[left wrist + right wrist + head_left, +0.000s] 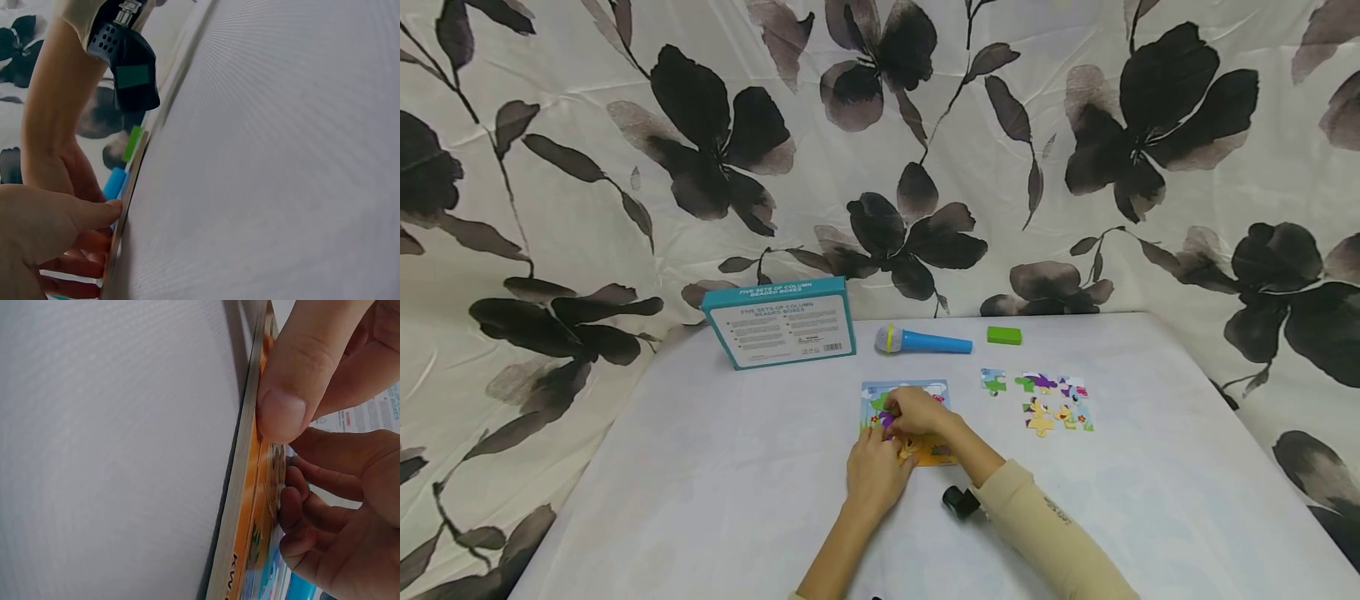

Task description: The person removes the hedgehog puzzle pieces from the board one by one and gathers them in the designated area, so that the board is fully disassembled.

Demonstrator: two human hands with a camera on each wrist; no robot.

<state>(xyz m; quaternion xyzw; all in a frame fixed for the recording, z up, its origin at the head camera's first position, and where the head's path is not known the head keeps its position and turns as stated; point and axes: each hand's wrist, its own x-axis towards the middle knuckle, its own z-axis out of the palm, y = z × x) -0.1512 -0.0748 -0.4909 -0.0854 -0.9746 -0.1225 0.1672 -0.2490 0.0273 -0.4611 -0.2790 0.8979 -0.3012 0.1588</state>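
A colourful jigsaw board (940,457) lies flat on the white-covered table. Over its lower left corner rests my left hand (876,471), fingers extended onto the picture. The left thumb (284,415) presses the orange bottom strip in the right wrist view. My right hand (921,414) reaches across the middle of the board. Its thumb and curled fingers pinch at a puzzle piece (887,419), mostly hidden by the hand. Loose puzzle pieces lie right of the board, among them a blue-green piece (993,382) and a yellow piece (1040,418).
Behind the board stands a teal-and-white box (781,327) on its edge. A blue toy microphone (932,342) and a green block (1003,335) lie along the table's back. A floral cloth (910,233) hangs behind. A black wrist camera (960,502) sits under the right forearm.
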